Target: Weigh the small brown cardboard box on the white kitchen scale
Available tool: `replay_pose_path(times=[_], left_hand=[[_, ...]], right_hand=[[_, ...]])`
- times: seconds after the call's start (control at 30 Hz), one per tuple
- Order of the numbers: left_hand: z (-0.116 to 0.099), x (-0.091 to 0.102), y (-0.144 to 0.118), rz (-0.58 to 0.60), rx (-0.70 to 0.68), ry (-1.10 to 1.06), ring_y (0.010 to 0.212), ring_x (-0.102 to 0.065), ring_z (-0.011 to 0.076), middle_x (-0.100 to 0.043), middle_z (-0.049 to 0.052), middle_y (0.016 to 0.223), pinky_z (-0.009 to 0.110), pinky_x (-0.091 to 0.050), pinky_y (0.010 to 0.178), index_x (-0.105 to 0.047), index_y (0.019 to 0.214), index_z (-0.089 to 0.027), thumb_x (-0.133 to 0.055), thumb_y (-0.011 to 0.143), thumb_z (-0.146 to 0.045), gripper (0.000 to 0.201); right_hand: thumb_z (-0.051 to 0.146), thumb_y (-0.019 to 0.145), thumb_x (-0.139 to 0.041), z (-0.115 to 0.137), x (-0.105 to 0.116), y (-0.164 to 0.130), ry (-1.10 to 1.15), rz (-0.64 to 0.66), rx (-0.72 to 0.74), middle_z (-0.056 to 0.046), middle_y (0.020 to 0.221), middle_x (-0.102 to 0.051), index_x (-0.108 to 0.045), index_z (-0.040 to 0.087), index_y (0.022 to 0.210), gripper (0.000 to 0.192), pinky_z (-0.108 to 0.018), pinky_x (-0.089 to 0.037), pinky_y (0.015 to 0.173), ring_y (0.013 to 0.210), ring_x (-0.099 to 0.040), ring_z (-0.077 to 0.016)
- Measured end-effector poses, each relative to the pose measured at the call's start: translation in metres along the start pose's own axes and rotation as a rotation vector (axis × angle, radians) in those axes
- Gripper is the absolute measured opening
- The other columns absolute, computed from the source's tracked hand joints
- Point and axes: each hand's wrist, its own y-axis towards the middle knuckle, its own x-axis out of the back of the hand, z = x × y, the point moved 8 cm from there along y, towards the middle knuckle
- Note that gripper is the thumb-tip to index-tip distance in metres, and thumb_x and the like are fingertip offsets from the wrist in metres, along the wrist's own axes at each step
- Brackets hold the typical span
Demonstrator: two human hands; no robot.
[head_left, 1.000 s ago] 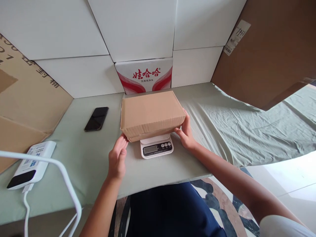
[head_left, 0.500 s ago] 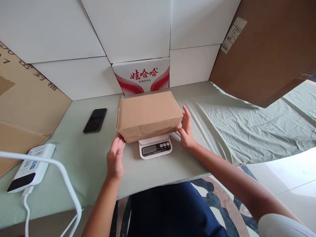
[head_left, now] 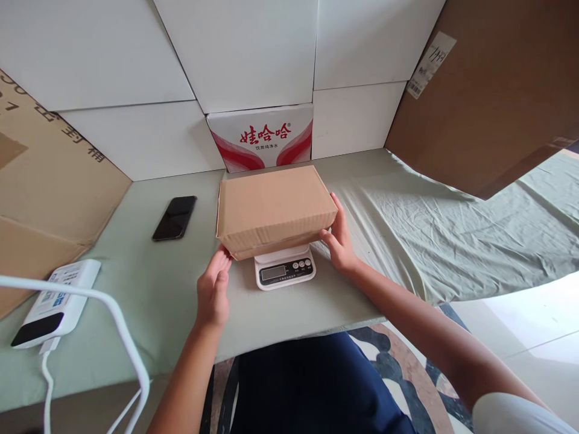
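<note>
A closed brown cardboard box [head_left: 274, 208] rests on a small white digital scale [head_left: 284, 270] in the middle of the green-covered table [head_left: 149, 283]. My left hand [head_left: 212, 292] reaches up to the box's lower left corner, and its fingertips touch that corner. My right hand [head_left: 339, 238] lies against the box's right end, with the fingers along the side and the thumb at the bottom front edge. The box is held between the two hands. Only the front strip of the scale shows, with its display and buttons.
A black phone [head_left: 175, 217] lies left of the box. A white device [head_left: 54, 303] with a cable sits at the table's left front, behind a white wire frame [head_left: 122, 328]. White boxes and a red-printed carton [head_left: 261, 137] stand behind; brown cardboard [head_left: 488, 90] leans at the right.
My left hand's fingertips moved back onto the box's lower left corner. My right hand closed in slightly on the right end. The box stays on the scale.
</note>
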Motion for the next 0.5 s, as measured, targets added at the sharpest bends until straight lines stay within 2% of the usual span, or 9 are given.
replay_pose_path(times=[0.2, 0.37, 0.5], left_hand=[[-0.004, -0.003, 0.001, 0.008, -0.021, -0.004, 0.153, -0.041, 0.0389, -0.053, 0.02, 0.158, 0.055, -0.034, 0.126, -0.053, 0.155, -0.014, -0.054, 0.097, -0.062, 0.075], [-0.004, -0.001, -0.002, 0.018, -0.014, 0.023, 0.152, -0.043, 0.0386, -0.055, 0.02, 0.156, 0.054, -0.034, 0.126, -0.053, 0.154, -0.013, -0.057, 0.096, -0.06, 0.075], [-0.02, 0.003, 0.021, -0.001, -0.075, -0.032, 0.151, -0.044, 0.037, -0.056, 0.018, 0.156, 0.052, -0.037, 0.124, -0.054, 0.154, -0.016, -0.058, 0.095, -0.06, 0.073]], right_hand=[[0.067, 0.096, -0.054, -0.003, 0.001, 0.003, 0.071, 0.002, -0.019, -0.006, 0.171, -0.035, -0.017, 0.039, 0.166, 0.084, -0.06, -0.045, 0.12, 0.155, -0.041, -0.0358], [0.066, 0.096, -0.056, 0.001, 0.0, 0.004, 0.057, 0.033, -0.015, -0.004, 0.172, -0.033, -0.02, 0.043, 0.165, 0.081, -0.058, -0.049, 0.117, 0.153, -0.044, -0.0353], [0.071, 0.095, -0.053, 0.017, -0.001, 0.025, 0.051, 0.057, 0.054, -0.003, 0.173, -0.03, -0.02, 0.042, 0.165, 0.082, -0.059, -0.049, 0.117, 0.152, -0.044, -0.0361]])
